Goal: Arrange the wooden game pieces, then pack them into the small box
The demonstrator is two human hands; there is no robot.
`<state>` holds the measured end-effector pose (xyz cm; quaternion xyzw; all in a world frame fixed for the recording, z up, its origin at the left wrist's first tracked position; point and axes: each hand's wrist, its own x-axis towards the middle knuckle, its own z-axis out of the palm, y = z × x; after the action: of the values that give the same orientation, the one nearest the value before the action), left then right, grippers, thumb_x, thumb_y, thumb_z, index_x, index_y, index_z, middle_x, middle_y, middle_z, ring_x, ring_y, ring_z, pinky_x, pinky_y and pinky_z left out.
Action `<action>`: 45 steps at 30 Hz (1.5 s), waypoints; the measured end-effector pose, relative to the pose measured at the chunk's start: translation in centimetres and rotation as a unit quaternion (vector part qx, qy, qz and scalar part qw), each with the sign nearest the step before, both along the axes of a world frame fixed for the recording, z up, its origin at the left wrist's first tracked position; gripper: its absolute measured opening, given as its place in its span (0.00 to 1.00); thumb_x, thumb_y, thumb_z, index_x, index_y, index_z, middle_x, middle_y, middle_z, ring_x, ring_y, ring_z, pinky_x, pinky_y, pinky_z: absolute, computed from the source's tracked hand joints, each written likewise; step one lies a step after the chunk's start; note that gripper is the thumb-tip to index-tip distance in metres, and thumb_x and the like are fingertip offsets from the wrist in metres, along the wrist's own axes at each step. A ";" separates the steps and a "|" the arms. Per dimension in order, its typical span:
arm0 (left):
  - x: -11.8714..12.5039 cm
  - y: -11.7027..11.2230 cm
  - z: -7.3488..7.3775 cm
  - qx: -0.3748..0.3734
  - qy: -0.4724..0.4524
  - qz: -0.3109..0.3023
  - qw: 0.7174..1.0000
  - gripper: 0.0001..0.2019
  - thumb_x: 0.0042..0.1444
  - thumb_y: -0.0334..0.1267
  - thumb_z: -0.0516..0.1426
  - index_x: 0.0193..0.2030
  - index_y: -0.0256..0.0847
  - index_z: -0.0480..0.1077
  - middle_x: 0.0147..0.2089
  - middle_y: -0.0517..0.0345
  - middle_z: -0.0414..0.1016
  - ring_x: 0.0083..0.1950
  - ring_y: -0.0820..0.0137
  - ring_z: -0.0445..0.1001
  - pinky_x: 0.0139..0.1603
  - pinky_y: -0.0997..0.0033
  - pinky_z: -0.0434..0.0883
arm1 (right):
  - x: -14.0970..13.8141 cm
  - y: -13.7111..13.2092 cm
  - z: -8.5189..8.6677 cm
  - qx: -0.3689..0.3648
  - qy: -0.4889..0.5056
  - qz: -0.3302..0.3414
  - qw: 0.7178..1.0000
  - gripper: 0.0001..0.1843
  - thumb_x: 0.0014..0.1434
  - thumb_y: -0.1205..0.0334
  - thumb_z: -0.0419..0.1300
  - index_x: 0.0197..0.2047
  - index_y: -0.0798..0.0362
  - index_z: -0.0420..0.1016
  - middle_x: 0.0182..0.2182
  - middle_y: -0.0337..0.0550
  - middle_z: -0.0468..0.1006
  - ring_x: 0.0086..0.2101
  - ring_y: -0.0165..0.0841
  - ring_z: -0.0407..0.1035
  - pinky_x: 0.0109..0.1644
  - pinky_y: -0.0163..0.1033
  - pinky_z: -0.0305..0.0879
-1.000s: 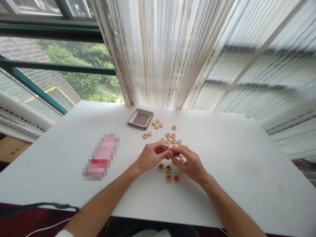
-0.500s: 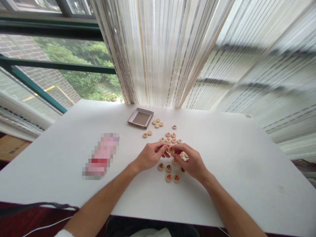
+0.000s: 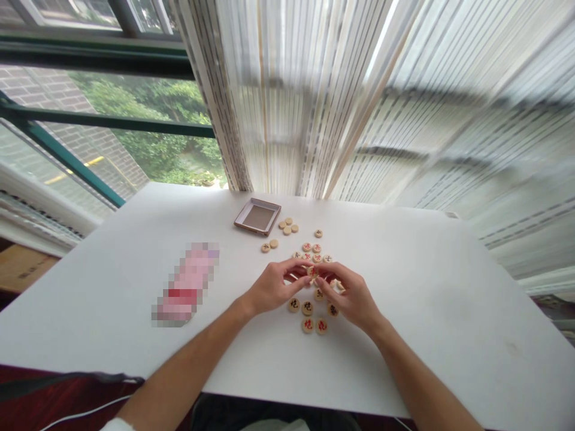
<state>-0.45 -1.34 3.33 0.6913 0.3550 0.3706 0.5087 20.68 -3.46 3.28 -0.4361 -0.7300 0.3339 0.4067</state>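
A round Chinese chess piece [image 3: 312,272] with a red character is held up between my two hands, its marked face toward me. My left hand [image 3: 279,284] has its fingertips and thumb at the piece's left side. From the right, my right hand [image 3: 353,293] pinches the same piece and covers part of the group below it. Two black-marked cannon pieces [image 3: 307,307] lie just under the hands, and nearer me are two red-marked pieces [image 3: 321,325]. Beyond the fingers are rows of red-marked pieces [image 3: 317,248] and black-marked ones.
A shallow square box lid or tray [image 3: 257,216] stands at the table's back. Several face-down pieces [image 3: 288,230] lie beside it. A blurred-out pink object [image 3: 186,284] is on the left of the white table [image 3: 426,269]. A string curtain [image 3: 287,120] hangs behind.
My left thumb and fingers have spread a little around the piece, and the piece sits slightly farther right. The loose pieces on the table keep their arrangement.
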 end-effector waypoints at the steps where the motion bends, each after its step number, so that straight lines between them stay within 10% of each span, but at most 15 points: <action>1: 0.0 0.0 0.0 0.006 0.001 -0.002 1.000 0.19 0.61 0.42 0.62 0.57 0.40 0.73 0.52 0.50 0.81 0.47 0.64 0.82 0.50 0.65 0.80 | 0.0 0.0 0.0 -0.004 0.004 -0.001 1.000 0.11 0.65 0.60 0.61 0.51 0.48 0.76 0.40 0.43 0.80 0.36 0.33 0.74 0.40 0.39 0.73; 13: 0.1 -0.6 -0.2 0.058 0.021 -0.043 0.997 0.14 0.62 0.37 0.60 0.55 0.40 0.75 0.46 0.54 0.82 0.44 0.68 0.82 0.49 0.69 0.80 | 0.0 0.1 -0.3 -0.049 0.003 -0.047 0.998 0.09 0.60 0.53 0.66 0.37 0.50 0.78 0.28 0.39 0.80 0.28 0.31 0.71 0.32 0.35 0.67; 34: -3.2 1.1 1.5 0.143 0.189 0.034 0.971 0.11 0.58 0.41 0.62 0.47 0.43 0.76 0.40 0.59 0.80 0.32 0.75 0.73 0.35 0.76 0.72 | 0.3 -0.1 0.5 -0.019 -0.020 -0.078 0.997 0.10 0.66 0.56 0.58 0.45 0.50 0.79 0.33 0.42 0.82 0.30 0.33 0.74 0.33 0.36 0.70; 45: -3.2 1.2 0.9 0.153 0.312 -0.024 0.937 0.09 0.58 0.44 0.61 0.42 0.45 0.78 0.36 0.61 0.79 0.33 0.71 0.73 0.35 0.74 0.67 | 0.9 0.2 0.6 0.004 -0.021 -0.114 0.993 0.10 0.66 0.56 0.59 0.45 0.49 0.79 0.33 0.42 0.82 0.32 0.34 0.75 0.29 0.35 0.69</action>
<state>-3.61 -0.18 4.23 0.8499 0.4185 0.1739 0.2687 21.60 -3.26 3.89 -0.5221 -0.6849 0.2731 0.4287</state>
